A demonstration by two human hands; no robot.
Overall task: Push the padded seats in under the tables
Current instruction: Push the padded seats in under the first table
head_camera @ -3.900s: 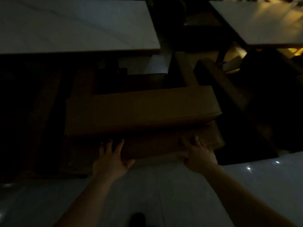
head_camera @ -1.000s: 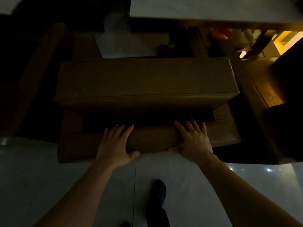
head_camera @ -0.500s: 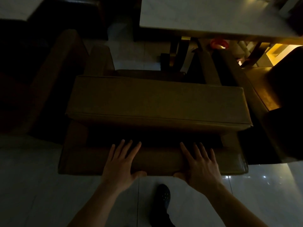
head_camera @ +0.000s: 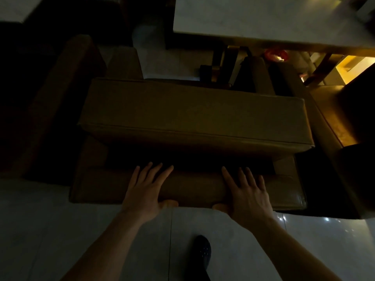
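Observation:
A brown padded seat (head_camera: 192, 118) stands in front of me in dim light, its low back rail (head_camera: 192, 189) nearest to me. My left hand (head_camera: 146, 191) and my right hand (head_camera: 245, 195) lie side by side on that rail, fingers spread over its top and thumbs hooked on its near face. Beyond the seat, a pale-topped table (head_camera: 263, 19) stands at the upper right, and its dark pedestal (head_camera: 223, 63) shows past the cushion's far edge. The seat is mostly outside the table's edge.
Another brown seat (head_camera: 60, 98) stands close on the left and one (head_camera: 328, 118) on the right. A corner of a second table (head_camera: 12, 9) shows top left. A small red object (head_camera: 275, 54) lies under the table. My dark shoe (head_camera: 202, 252) is on the glossy tiled floor.
Both hands have stayed on the back rail, with fingers spreading wider. The seat sits lower in the view and more of the table and its pedestal show beyond it.

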